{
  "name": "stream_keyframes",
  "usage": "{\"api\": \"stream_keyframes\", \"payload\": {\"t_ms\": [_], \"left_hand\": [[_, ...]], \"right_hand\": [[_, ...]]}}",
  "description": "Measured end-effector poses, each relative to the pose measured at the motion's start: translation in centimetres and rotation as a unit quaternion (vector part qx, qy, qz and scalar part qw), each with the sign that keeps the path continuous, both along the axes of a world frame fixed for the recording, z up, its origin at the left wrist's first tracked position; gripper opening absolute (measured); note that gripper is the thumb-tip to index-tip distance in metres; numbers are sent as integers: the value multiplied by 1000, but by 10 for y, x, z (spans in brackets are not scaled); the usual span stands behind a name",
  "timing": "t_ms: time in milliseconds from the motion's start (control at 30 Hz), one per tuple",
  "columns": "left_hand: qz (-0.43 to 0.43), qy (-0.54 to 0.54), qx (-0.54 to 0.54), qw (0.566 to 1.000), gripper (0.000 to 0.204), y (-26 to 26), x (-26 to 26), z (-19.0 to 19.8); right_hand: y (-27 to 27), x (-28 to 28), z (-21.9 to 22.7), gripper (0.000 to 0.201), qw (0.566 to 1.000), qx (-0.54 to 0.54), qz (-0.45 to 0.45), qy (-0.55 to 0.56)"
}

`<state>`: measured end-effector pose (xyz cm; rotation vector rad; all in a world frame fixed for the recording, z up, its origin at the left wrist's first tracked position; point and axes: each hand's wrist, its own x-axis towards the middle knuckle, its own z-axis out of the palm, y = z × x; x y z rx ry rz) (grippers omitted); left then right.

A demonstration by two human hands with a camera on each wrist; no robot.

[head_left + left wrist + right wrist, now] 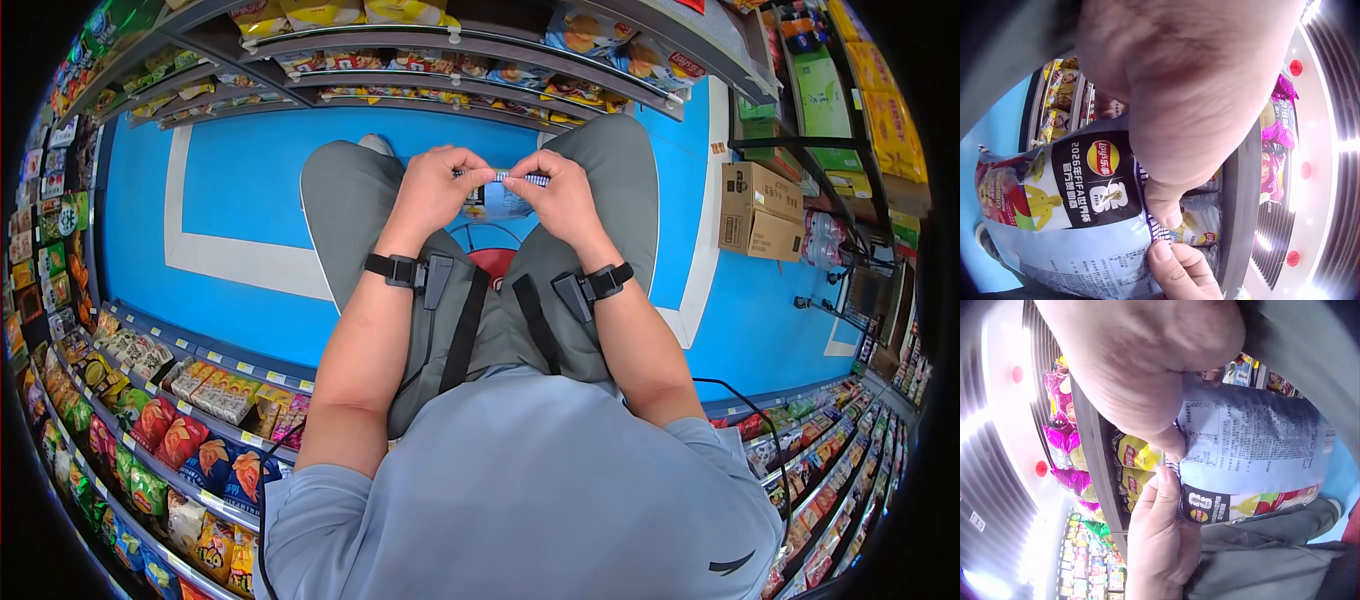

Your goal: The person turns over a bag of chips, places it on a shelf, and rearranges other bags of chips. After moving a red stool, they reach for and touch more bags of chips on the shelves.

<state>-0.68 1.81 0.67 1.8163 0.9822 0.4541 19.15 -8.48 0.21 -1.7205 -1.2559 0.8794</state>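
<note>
A light-blue bag of Lay's potato chips (500, 207) hangs between the person's knees, its striped top seal uppermost. My left hand (430, 195) pinches that seal between thumb and fingers on the left side. Close beside it, my right hand (568, 200) pinches the same edge, the two thumb tips nearly meeting. In the left wrist view, the bag's printed face (1085, 247) shows a logo panel and small text. The right wrist view shows the right thumb (1174, 442) on the seal, with the bag plump below it.
Shelves of snack bags (370, 60) stand ahead, and more packed shelves (180, 440) lie behind at lower left. Cardboard boxes (762, 210) sit on the blue floor (250, 190) at right, next to wrapped bottles (822, 238). Cables run beside both arms.
</note>
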Motion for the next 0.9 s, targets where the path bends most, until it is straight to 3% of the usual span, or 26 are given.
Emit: {"api": "stream_keyframes", "payload": {"t_ms": [367, 433, 600, 667, 733, 900], "left_hand": [[75, -7, -100, 992, 19, 2, 2, 0], [112, -70, -133, 982, 19, 3, 2, -7], [130, -94, -119, 980, 18, 5, 0, -14], [134, -100, -105, 980, 18, 7, -1, -19], [153, -161, -138, 965, 18, 9, -3, -22], [163, -183, -164, 956, 18, 11, -7, -20]], "right_hand": [[2, -2, 7, 20, 998, -23, -45, 43], [2, -1, 10, 19, 998, -29, -48, 42], [4, 1, 3, 20, 995, -26, -79, 56], [5, 3, -5, 22, 986, -17, -126, 112], [6, 5, -9, 23, 984, -10, -130, 121], [5, 7, -15, 25, 981, -2, -116, 158]]}}
